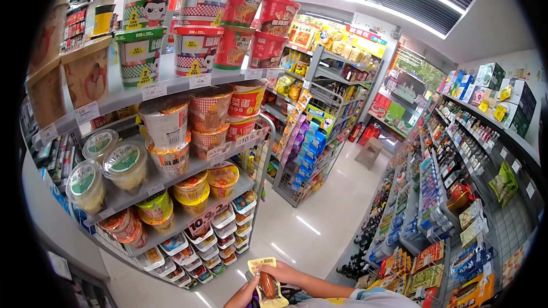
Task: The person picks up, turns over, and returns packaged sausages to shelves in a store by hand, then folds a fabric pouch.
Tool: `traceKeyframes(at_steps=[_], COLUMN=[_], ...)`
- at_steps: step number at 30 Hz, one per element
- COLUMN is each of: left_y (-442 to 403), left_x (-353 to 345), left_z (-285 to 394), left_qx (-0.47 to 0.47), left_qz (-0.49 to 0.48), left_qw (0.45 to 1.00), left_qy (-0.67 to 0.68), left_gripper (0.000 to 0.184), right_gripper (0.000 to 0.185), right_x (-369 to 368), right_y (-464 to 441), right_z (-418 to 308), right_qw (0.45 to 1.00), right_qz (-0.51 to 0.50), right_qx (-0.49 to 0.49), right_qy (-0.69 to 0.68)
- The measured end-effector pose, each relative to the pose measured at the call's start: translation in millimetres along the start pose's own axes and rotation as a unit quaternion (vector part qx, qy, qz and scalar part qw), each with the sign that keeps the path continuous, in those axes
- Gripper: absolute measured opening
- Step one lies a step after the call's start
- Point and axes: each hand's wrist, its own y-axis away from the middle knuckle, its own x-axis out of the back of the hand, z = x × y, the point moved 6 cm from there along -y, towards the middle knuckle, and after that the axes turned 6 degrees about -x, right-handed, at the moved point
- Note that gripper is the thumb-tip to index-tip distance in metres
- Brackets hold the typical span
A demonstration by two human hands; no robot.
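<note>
At the bottom centre is a small yellow-edged plastic pouch (278,302) with a reddish-brown, sausage-like piece of food showing through it. My left hand (246,293) grips its left side, fingers closed at the edge. From the right, my right hand (281,273) pinches the upper part of the same pouch. The pouch is held up in front of my body, tilted slightly. Its printing is too small to read.
To the left stands a shelf rack (137,194) with stacked instant noodle cups (194,48) and lidded clear bowls (125,164). Ahead is another snack rack (311,142). Bottles and packets fill the long shelves (451,194) on the right. A tiled aisle floor (319,205) runs between.
</note>
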Motion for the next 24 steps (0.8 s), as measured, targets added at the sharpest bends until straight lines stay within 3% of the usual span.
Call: traceKeyframes(at_steps=[3, 4, 8, 10, 13, 17, 24], left_y=[6, 14, 17, 16, 2, -12, -57], left_x=[-19, -31, -44, -55, -53, -62, -111], left_z=[6, 25, 38, 40, 20, 18, 50], left_qx=[0.023, 0.036, 0.03, 0.001, 0.047, 0.042, -0.008], left_qz=[-0.118, -0.1, -0.086, -0.152, -0.129, -0.08, -0.005], left_qw=[0.992, 0.994, 0.996, 0.987, 0.99, 0.996, 1.0], left_qy=[-0.025, -0.031, 0.001, -0.051, -0.037, -0.013, 0.003], left_gripper=[0.042, 0.042, 0.041, 0.039, 0.037, 0.035, 0.034], right_gripper=[0.037, 0.034, 0.033, 0.033, 0.033, 0.033, 0.033], right_x=[16, 19, 22, 25, 35, 50, 96], right_y=[1, -3, -2, 0, -2, -5, -32], right_z=[-4, -2, 0, -5, -11, -21, -25], right_qw=[0.998, 0.998, 0.998, 0.996, 0.996, 0.997, 0.985], right_qz=[0.047, 0.054, 0.065, 0.075, 0.072, 0.075, -0.003], right_qx=[-0.009, 0.027, 0.023, 0.045, 0.058, 0.017, -0.059], right_qy=[0.03, 0.016, -0.005, -0.019, -0.004, -0.013, -0.16])
